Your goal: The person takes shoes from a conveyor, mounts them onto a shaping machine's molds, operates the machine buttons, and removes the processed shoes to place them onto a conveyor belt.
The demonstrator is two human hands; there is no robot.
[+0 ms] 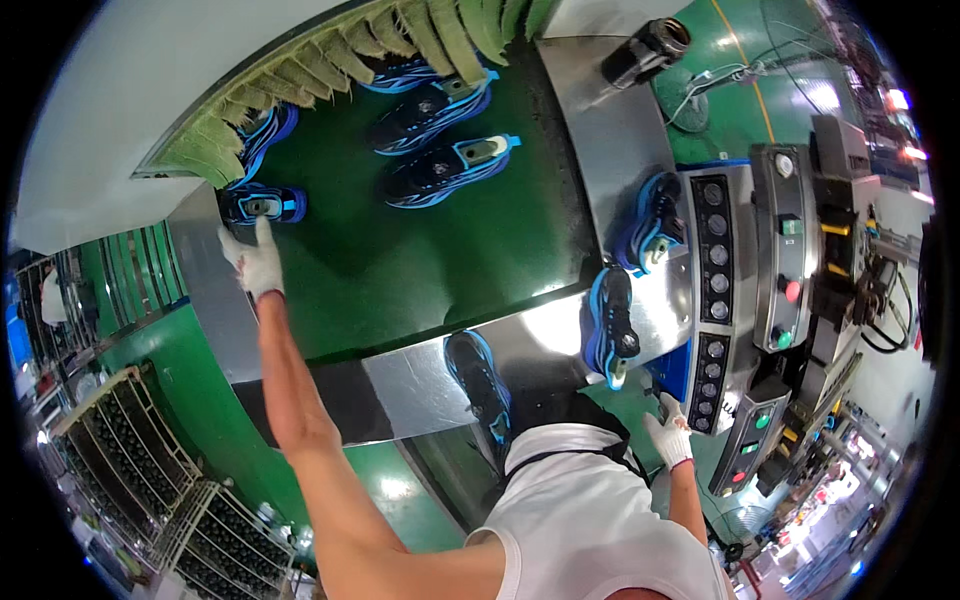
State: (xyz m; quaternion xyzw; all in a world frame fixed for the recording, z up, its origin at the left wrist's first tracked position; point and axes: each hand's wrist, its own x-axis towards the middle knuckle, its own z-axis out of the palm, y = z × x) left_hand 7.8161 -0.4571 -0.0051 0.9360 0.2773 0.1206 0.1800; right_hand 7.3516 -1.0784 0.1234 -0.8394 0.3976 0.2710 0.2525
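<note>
My left hand (256, 264), in a white knit glove, reaches over the far left of a green conveyor belt (400, 285). Its fingers are apart, and one fingertip meets or nearly meets the near end of a black and blue sports shoe (282, 205). Whether it touches cannot be told. My right hand (669, 432), also gloved, hangs low by the right side of my body, near a blue bin (672, 372). Its fingers look spread with nothing between them. Two more shoes, a nearer shoe (440, 176) and a farther shoe (425, 117), lie mid-belt.
Green fabric strips (400, 45) hang across the machine opening, with shoes partly beneath. On the metal ledge rest a front shoe (478, 380) and two right-hand shoes, one nearer (612, 320), one farther (655, 215). Button panels (785, 245) stand right; racks (120, 460) stand left.
</note>
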